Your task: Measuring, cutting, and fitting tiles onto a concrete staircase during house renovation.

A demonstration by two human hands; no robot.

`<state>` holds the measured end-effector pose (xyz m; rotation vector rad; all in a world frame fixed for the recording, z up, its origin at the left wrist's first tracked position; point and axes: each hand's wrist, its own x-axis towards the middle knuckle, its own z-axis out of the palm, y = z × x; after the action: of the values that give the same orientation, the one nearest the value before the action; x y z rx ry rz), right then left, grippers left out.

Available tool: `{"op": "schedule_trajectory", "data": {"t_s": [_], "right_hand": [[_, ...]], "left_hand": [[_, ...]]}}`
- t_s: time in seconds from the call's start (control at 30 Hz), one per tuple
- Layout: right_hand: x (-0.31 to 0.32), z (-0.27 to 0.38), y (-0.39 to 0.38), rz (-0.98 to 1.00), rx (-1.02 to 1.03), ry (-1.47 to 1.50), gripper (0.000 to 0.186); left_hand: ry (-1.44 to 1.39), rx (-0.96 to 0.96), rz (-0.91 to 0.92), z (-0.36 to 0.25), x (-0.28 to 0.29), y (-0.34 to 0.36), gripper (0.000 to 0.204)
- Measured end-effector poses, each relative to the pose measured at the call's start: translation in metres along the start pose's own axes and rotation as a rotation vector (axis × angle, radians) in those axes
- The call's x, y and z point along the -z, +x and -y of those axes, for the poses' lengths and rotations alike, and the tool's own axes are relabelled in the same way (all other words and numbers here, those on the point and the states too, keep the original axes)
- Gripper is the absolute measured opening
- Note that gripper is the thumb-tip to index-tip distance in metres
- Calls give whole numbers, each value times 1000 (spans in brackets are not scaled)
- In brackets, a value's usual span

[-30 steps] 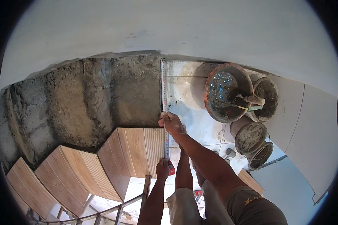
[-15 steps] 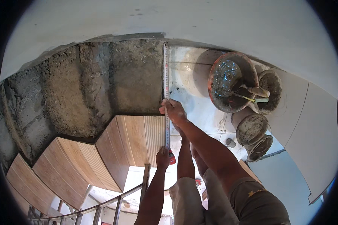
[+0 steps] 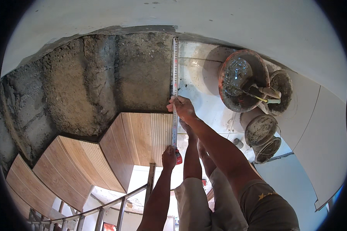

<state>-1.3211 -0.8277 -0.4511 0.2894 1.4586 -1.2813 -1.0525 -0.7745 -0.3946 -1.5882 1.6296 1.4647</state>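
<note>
A tape measure's blade point(image 3: 175, 65) stretches along the edge between rough concrete point(image 3: 144, 65) and white tiled landing point(image 3: 196, 88), down across a wood-look stair tread point(image 3: 137, 142). My left hand point(image 3: 168, 157) grips the red tape case point(image 3: 178, 158) at the tread's lower edge. Higher up, my right hand point(image 3: 183, 107) has thumb and fingers on the blade, near the upper edge of the tiled tread. My bare feet and shins are partly hidden beneath my right forearm.
A large mortar tub point(image 3: 233, 81) with tool handles point(image 3: 269, 91) and several dirty buckets point(image 3: 260, 131) stand on the right. A curved white wall point(image 3: 173, 13) runs along the top. More treads point(image 3: 67, 161) descend leftward beside a metal railing point(image 3: 123, 208) and an open drop below.
The whole scene has shifted upward and slightly rightward in the picture as the camera moved. Both my hands stay on the tape in about the same places along it.
</note>
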Motion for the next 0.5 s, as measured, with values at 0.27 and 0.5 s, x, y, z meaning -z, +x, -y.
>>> {"op": "schedule_trajectory", "data": {"t_s": [0.27, 0.5], "right_hand": [[3, 0, 1, 8, -25, -33, 45], [6, 1, 6, 71, -33, 134, 37]], "left_hand": [[67, 5, 15, 7, -2, 2, 36], [-52, 6, 2, 5, -2, 1, 38]]}}
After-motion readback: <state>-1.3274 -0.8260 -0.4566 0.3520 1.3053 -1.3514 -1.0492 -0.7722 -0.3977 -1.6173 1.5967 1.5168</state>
